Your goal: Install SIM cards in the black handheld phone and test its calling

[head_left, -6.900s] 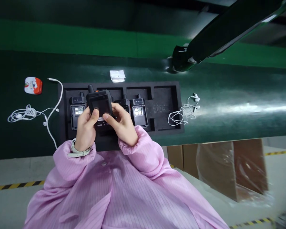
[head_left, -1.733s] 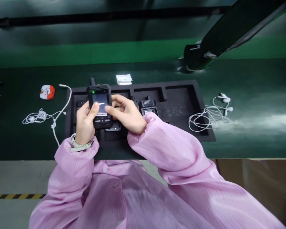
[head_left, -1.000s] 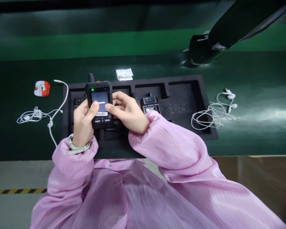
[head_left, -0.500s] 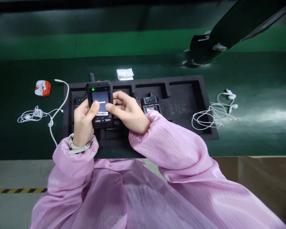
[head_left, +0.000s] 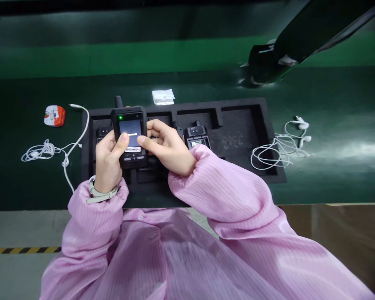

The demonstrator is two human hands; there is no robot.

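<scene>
Over the black foam tray [head_left: 256,166] on the green workbench [head_left: 331,183], your left hand [head_left: 108,160] grips a black handheld radio [head_left: 131,139] upright above the tray's left end, while your loosely open right hand [head_left: 165,148] touches its right edge.

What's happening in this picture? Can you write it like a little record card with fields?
Left hand: holds a black walkie-talkie, thumb at its lit screen
Right hand: fingertips beside the walkie-talkie
Tray: black foam tray under the hands, with another walkie-talkie in it
Nearby: white earphones, white paper packet
Clothing: pink striped smock
</scene>
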